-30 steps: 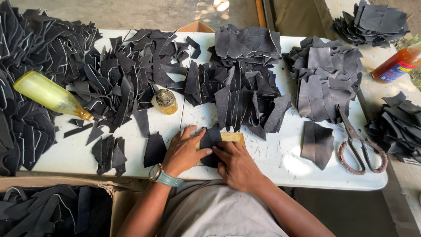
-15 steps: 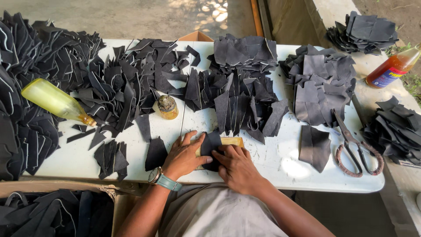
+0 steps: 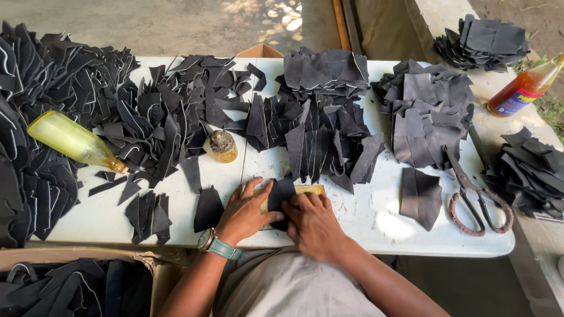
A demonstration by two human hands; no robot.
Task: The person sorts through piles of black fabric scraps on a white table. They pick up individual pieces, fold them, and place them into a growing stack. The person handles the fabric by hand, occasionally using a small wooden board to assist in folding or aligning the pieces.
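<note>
Both my hands press a small dark leather piece (image 3: 281, 192) flat onto a tan board (image 3: 311, 190) at the near edge of the white table (image 3: 364, 217). My left hand (image 3: 245, 212), with a watch at the wrist, holds the piece's left side, fingers spread. My right hand (image 3: 312, 223) covers its right side with the fingertips on it. The piece is partly hidden under my fingers.
Heaps of dark leather scraps (image 3: 153, 111) and stacked cut pieces (image 3: 429, 111) cover the table. A small jar (image 3: 222, 145) stands ahead of my hands, a yellow bottle (image 3: 73, 141) lies left, rusty scissors (image 3: 476, 196) lie right, an orange bottle (image 3: 524, 87) stands far right.
My hands stay on the dark piece over the tan board, with only small finger shifts. The view has drifted slightly.
</note>
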